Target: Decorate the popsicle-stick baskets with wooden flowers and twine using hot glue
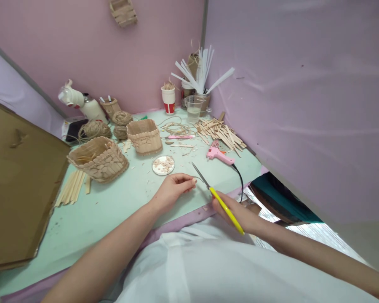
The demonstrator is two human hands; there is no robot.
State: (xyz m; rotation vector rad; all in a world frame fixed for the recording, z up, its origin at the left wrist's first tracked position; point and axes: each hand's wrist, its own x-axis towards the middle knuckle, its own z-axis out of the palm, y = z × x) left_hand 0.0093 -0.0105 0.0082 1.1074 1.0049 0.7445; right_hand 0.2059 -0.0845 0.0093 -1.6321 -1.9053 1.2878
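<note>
On the bench [91, 223] before you, a dish [163, 173] lies beyond your left hand [173, 188], a basket [145, 145] behind it and a second basket [111, 167] to its left. Rightward, the glue gun [222, 157] lies before the stick heap [223, 131]; a cup [168, 100] stands at the back.

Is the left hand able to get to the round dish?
Probably yes. The left hand is close to the dish, and nothing stands between them. It seems to be pinching a thin strip, though, so it might have to let go first.
</note>
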